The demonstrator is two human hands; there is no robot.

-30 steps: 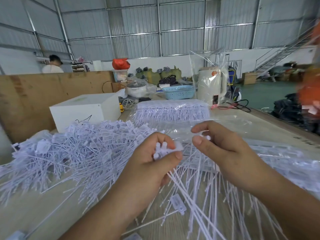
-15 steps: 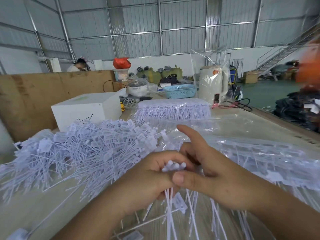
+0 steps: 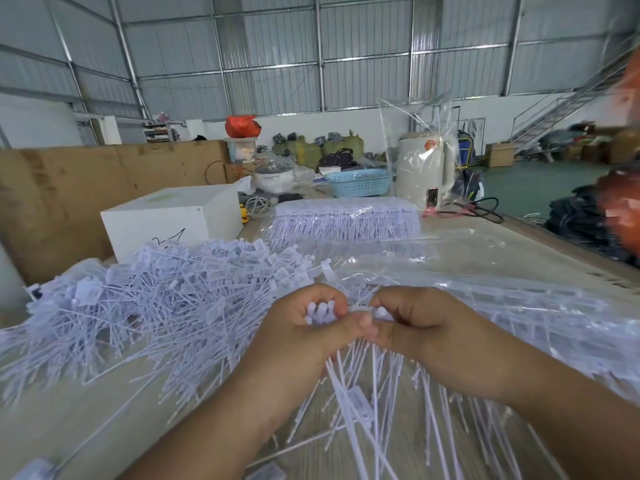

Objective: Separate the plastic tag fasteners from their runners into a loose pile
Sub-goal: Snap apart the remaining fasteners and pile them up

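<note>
Beside the loose pile (image 3: 166,306), both hands now meet knuckle to knuckle; half a second ago the right forefinger pointed out straight. Left hand (image 3: 304,327) grips a fastener bunch (image 3: 322,311); right hand (image 3: 412,323) curls round the adjoining heads. Bare table (image 3: 69,410) lies nearer than the pile; a bagged strip (image 3: 346,220) lies beyond it.

A corrugated metal wall (image 3: 277,46) rises behind a wooden board (image 3: 104,174), a green floor (image 3: 540,188) and a metal staircase (image 3: 561,109).
</note>
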